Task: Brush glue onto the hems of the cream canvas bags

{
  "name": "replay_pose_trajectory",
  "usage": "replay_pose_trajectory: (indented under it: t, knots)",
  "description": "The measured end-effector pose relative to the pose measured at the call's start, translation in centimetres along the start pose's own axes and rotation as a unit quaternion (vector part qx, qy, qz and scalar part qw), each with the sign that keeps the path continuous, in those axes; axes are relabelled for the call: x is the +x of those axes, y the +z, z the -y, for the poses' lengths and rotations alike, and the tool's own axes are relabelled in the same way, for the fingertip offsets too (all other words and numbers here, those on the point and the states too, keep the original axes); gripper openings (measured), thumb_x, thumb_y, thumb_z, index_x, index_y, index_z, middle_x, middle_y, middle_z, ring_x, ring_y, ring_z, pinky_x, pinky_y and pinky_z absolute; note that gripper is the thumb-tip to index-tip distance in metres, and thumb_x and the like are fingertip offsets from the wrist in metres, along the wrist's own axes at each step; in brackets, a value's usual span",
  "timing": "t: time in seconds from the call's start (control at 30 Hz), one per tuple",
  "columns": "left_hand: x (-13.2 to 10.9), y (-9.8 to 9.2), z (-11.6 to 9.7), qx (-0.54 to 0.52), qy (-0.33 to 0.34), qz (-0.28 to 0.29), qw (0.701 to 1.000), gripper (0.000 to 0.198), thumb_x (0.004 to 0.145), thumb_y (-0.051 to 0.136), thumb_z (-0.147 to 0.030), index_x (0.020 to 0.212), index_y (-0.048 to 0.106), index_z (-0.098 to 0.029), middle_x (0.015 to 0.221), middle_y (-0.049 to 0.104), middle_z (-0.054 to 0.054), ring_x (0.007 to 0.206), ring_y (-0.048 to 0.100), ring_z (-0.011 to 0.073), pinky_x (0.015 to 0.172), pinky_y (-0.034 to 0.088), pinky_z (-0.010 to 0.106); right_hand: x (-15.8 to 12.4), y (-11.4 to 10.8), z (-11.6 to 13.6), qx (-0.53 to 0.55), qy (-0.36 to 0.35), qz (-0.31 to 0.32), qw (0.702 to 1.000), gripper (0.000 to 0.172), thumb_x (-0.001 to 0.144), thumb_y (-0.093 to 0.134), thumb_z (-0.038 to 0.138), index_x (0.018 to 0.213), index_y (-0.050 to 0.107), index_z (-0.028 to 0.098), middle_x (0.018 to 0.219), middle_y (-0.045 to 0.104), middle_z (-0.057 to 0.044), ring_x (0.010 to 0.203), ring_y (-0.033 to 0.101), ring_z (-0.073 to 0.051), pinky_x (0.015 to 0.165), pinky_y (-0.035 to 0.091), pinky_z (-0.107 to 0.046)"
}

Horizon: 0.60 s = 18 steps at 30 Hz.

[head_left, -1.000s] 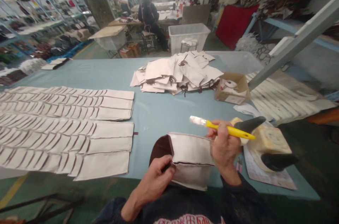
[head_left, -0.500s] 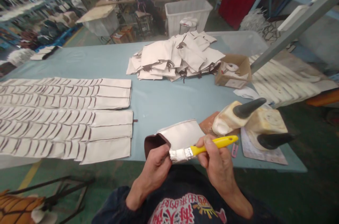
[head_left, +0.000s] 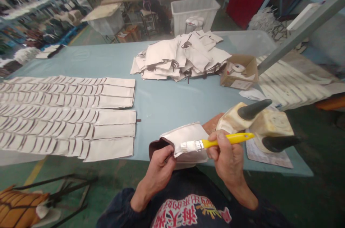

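Two hands are occupied: with the pouch as clock centre, your left hand (head_left: 160,167), at 7 o'clock, pinches its mouth with thumb and fingers together, and your right hand (head_left: 228,152), at 4 o'clock, has its fingers closed round the yellow handle of a brush (head_left: 207,144).

The pouch (head_left: 185,133) lies at the front edge of your blue-green table (head_left: 167,106), close to your body. Bare surface runs from 11 to 1 o'clock, bounded by a cream pile (head_left: 178,57) at 12 and overlapping rows (head_left: 64,113) between 9 and 10. At 2 o'clock two yellowed blocks with black cones (head_left: 269,127) crowd your brush side.

Your pouch is cream outside and dark brown inside, its mouth gaping towards 9 o'clock. White-coated bristles point that way, on or just above its face; you cannot tell which.

At 1 o'clock a cardboard box (head_left: 229,81) holds a white roll (head_left: 238,67) and pale scraps. Beyond the table, at 12, stands a translucent bin (head_left: 180,14), its contents unclear.
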<state>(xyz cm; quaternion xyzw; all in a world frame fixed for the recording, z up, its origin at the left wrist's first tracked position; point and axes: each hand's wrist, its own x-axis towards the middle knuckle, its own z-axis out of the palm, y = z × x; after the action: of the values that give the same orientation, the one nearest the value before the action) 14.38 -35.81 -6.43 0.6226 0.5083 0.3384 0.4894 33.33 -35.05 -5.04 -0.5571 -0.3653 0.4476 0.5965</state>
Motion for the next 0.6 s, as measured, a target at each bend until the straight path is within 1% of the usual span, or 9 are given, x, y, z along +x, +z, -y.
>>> replay_pose_trajectory:
  t: [0.13, 0.17, 0.33, 0.4, 0.5, 0.57, 0.6]
  knots:
    - [0.1, 0.2, -0.1, -0.011, -0.004, 0.006, 1.0, 0.029, 0.098, 0.052, -0.029, 0.078, 0.07, -0.016, 0.074, 0.065, 0.004, 0.073, 0.055, 0.0176, 0.077, 0.048, 0.028, -0.3, 0.2, 0.2, -0.006, 0.008, 0.058, 0.998, 0.044, 0.098, 0.056, 0.056, 0.073, 0.062, 0.02, 0.04, 0.042, 0.008, 0.033, 0.038, -0.009, 0.036, 0.03, -0.02]
    - [0.1, 0.2, -0.1, -0.011, -0.007, 0.004, 1.0, 0.029, 0.097, 0.054, -0.03, 0.078, 0.071, -0.016, 0.074, 0.065, 0.004, 0.073, 0.055, 0.018, 0.077, 0.048, 0.028, -0.2, 0.2, 0.3, -0.005, 0.011, 0.06, 0.998, 0.045, 0.098, 0.055, 0.056, 0.073, 0.062, 0.02, 0.04, 0.041, 0.008, 0.033, 0.038, -0.009, 0.036, 0.03, -0.02]
    - [0.3, 0.5, -0.2, -0.008, -0.023, -0.007, 1.0, 0.029, 0.095, 0.06, -0.034, 0.074, 0.071, -0.017, 0.07, 0.062, 0.003, 0.074, 0.054, 0.0185, 0.074, 0.047, 0.027, 0.8, -0.6, 0.0, -0.009, -0.001, -0.01, 1.0, 0.042, 0.096, 0.057, 0.057, 0.074, 0.06, 0.021, 0.04, 0.04, 0.008, 0.036, 0.04, -0.01, 0.039, 0.034, -0.021]
    - [0.5, 0.6, -0.3, -0.013, -0.02, -0.005, 1.0, 0.029, 0.095, 0.059, -0.034, 0.075, 0.071, -0.016, 0.072, 0.064, 0.004, 0.074, 0.054, 0.0186, 0.074, 0.047, 0.027, 0.8, -0.5, 0.0, -0.007, 0.01, 0.004, 1.0, 0.043, 0.096, 0.057, 0.057, 0.073, 0.06, 0.021, 0.04, 0.039, 0.009, 0.035, 0.04, -0.01, 0.039, 0.034, -0.021]
    - [1.0, 0.8, -0.5, -0.028, -0.009, 0.006, 1.0, 0.029, 0.096, 0.058, -0.034, 0.079, 0.073, -0.016, 0.076, 0.067, 0.005, 0.074, 0.055, 0.0184, 0.073, 0.046, 0.027, 0.4, 0.2, -0.1, 0.009, 0.036, 0.057, 0.998, 0.045, 0.096, 0.056, 0.059, 0.072, 0.059, 0.021, 0.04, 0.039, 0.008, 0.034, 0.038, -0.01, 0.037, 0.031, -0.021]
    - [1.3, 0.8, -0.7, -0.04, -0.013, 0.017, 0.999, 0.029, 0.096, 0.059, -0.035, 0.083, 0.075, -0.015, 0.08, 0.07, 0.005, 0.075, 0.057, 0.0189, 0.074, 0.047, 0.028, 0.5, 0.4, -0.1, 0.023, 0.041, 0.058, 0.997, 0.045, 0.096, 0.056, 0.059, 0.073, 0.059, 0.021, 0.04, 0.039, 0.008, 0.036, 0.039, -0.011, 0.039, 0.034, -0.021]
    - [1.5, 0.8, -0.8, -0.048, -0.02, 0.02, 0.998, 0.028, 0.096, 0.06, -0.035, 0.087, 0.077, -0.015, 0.083, 0.072, 0.006, 0.078, 0.059, 0.0198, 0.078, 0.047, 0.028, 0.7, 0.4, -0.2, 0.032, 0.04, 0.041, 0.998, 0.044, 0.097, 0.056, 0.059, 0.074, 0.06, 0.021, 0.041, 0.039, 0.009, 0.036, 0.04, -0.011, 0.04, 0.035, -0.022]
